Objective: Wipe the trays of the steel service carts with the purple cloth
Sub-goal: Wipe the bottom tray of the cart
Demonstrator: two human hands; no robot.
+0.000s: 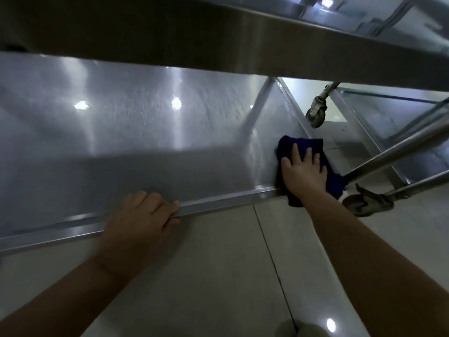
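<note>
The lower tray of a steel service cart fills the left and middle of the frame, its brushed surface catching ceiling-light reflections and a broad dark shadow across its near half. Above it, running from the upper left toward the right edge, is the underside and rim of the upper tray. The purple cloth lies at the tray's right end, in the right centre of the frame, partly over the near rim (one corner hangs down past the edge toward the floor). The right hand lies flat on the cloth with fingers spread and straight, pressing it against the steel, its forearm reaching in from the lower right corner. The left hand, in the lower centre-left, grasps the tray's near rim: fingers curled over the top of the rim, thumb tucked below it. To the right of the cloth, a cart leg slants from the right edge down toward the tray corner, and a caster wheel sits just below it on the pale tiled floor. Another caster shows further up, beside a second cart's tray in the upper right.
</note>
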